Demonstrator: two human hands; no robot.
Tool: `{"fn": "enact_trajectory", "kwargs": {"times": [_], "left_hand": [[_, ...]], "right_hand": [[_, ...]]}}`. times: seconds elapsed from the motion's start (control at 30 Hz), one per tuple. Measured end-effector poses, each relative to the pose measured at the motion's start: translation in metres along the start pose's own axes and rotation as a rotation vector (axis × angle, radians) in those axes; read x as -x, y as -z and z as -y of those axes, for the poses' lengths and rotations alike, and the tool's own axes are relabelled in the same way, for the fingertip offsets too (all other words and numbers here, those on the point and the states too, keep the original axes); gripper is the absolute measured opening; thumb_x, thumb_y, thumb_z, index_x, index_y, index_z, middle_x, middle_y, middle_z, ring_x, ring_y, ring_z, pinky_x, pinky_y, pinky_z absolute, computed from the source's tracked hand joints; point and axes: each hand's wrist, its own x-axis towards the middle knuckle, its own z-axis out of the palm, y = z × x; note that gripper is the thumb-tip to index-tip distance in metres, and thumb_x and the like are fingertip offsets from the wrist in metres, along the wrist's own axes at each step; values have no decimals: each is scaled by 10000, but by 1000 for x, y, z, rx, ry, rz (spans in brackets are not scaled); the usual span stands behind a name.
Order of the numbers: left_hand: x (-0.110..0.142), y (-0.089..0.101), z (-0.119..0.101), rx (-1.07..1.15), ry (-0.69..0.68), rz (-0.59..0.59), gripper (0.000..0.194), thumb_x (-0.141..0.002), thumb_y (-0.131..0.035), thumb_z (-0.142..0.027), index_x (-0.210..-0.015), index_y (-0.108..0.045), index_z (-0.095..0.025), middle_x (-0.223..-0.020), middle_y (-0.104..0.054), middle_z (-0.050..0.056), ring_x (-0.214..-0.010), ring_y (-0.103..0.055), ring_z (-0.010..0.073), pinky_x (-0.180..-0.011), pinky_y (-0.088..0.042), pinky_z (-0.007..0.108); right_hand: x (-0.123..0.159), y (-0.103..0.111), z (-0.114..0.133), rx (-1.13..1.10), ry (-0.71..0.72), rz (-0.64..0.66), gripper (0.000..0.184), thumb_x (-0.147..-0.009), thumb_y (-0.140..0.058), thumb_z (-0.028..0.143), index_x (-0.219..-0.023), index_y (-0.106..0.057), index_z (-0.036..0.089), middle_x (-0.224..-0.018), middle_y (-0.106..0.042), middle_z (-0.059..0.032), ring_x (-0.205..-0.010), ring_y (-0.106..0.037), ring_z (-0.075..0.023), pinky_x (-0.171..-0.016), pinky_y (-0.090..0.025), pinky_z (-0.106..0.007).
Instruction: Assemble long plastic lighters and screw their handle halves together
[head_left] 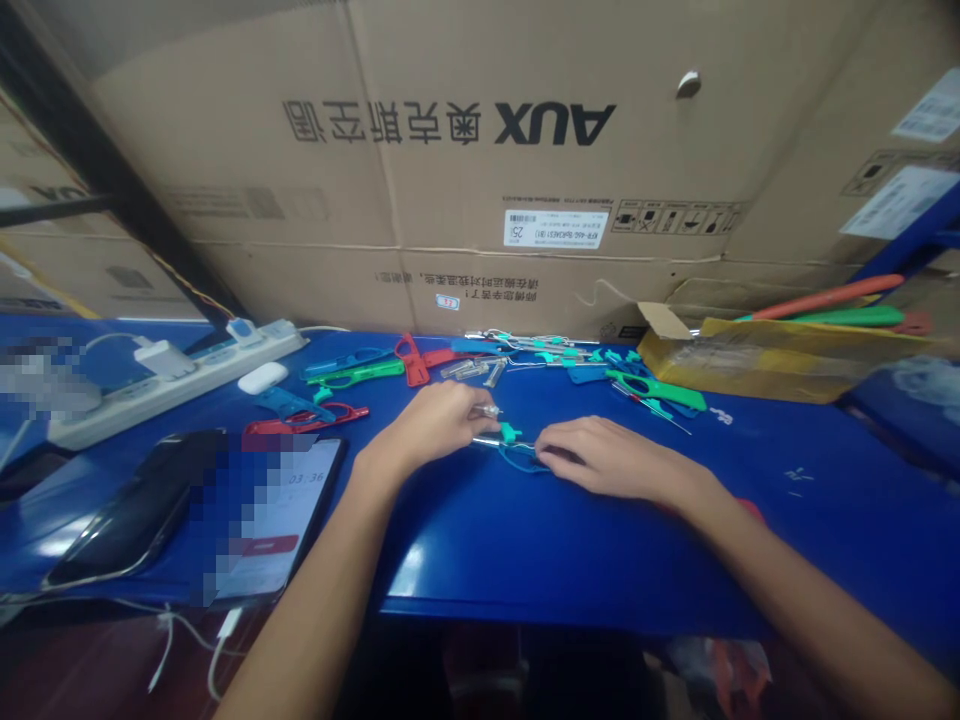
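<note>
My left hand (439, 425) is closed over the middle of the table, pinching a small clear-and-silver piece (491, 411) between thumb and fingertips. Just below it lies a thin metal rod (486, 441) with a teal plastic clip (511, 432). A blue plastic part (523, 459) rests under that rod. My right hand (600, 455) has its fingers bent together at the right end of the rod and the blue part; its fingertips partly hide what they grip. Behind my hands are several small clear-and-metal pieces (493, 373) and a row of rods with teal clips (562, 354).
Red, green and blue plastic handles (409, 361) lie behind my left hand. An open yellow-taped box (772, 355) stands at the back right. On the left are a white power strip (180, 380), an earbud case (262, 377), a phone (135, 510) and a tablet (307, 500). A large carton (450, 200) walls the back.
</note>
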Motion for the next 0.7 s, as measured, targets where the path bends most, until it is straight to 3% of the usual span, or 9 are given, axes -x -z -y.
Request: {"fn": "enact_trajectory", "kwargs": {"times": [0.17, 0.3, 0.47, 0.6, 0.7], "left_hand": [[-1, -1, 1, 7, -4, 4, 187, -898, -631, -383, -901, -726, -222, -756, -718, 11, -670, -629, 171, -606, -341, 270], [-2, -2, 1, 7, -3, 7, 180, -895, -642, -387, -903, -725, -228, -754, -718, 5, -653, -622, 164, -605, -345, 266], [-1, -2, 0, -4, -21, 8, 174, -898, -640, -373, -886, -727, -223, -725, -705, 2, -617, -605, 156, -593, -331, 270], [-1, -1, 0, -6, -22, 7, 173, -905, -640, -373, -893, -724, -223, -726, -707, 1, -623, -612, 159, -595, -332, 266], [-1, -1, 1, 7, -29, -8, 177, -904, -640, -380, -896, -723, -225, -760, -723, 4, -667, -637, 166, -604, -346, 264]], "right_hand": [[3, 3, 2, -92, -3, 65, 274, -963, -596, 487, -913, -643, 221, -806, -653, 7, -697, -558, -143, -630, -343, -265], [3, 1, 2, -106, -10, 61, 301, -935, -633, 507, -887, -624, 210, -774, -600, 18, -665, -504, -127, -614, -316, -260], [6, 1, -2, -156, -22, 72, 349, -908, -633, 574, -1042, -643, 252, -762, -564, 40, -644, -497, -128, -599, -337, -255], [12, 5, -3, -137, -32, 46, 473, -881, -658, 584, -1249, -616, 291, -1031, -646, -19, -911, -607, -201, -762, -449, -303], [17, 8, -6, -78, -40, -4, 505, -906, -632, 563, -1332, -578, 298, -1258, -605, -65, -1141, -574, -261, -930, -468, -379]]}}
